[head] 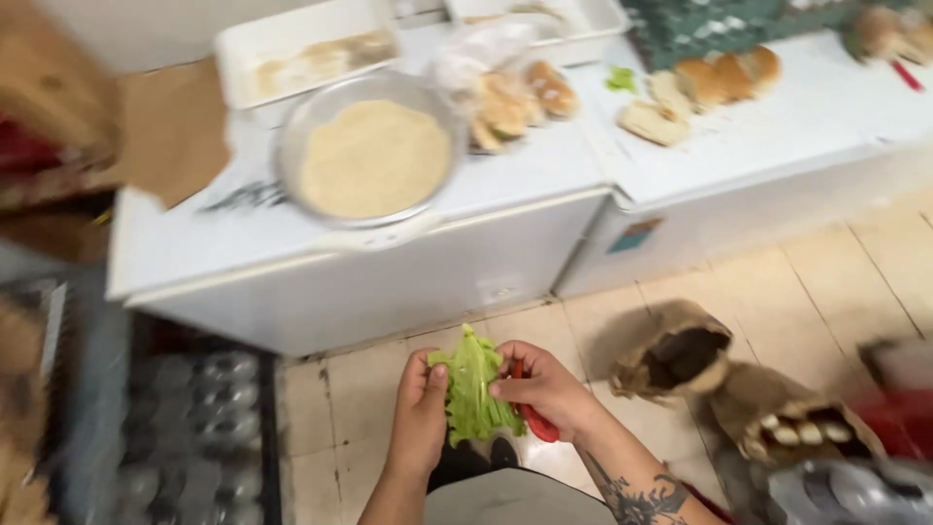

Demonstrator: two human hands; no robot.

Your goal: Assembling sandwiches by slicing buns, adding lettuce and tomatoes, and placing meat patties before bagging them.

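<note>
A green lettuce leaf (473, 389) is held upright between both hands, low in the middle of the head view. My left hand (421, 413) grips its left edge. My right hand (546, 389) pinches its right edge with the fingertips and also holds a red-handled tool (535, 423) against the palm; what kind of tool it is I cannot make out. Both hands hover over a tiled floor (836, 282), in front of a white chest freezer (389, 282).
On the freezer lids stand a metal bowl of pale crumbs (374, 156), white trays (301, 53), bagged buns (515, 92) and cut buns (705, 87). Open brown paper sacks (680, 355) sit on the floor at right. Crates of bottles (199, 418) stand at left.
</note>
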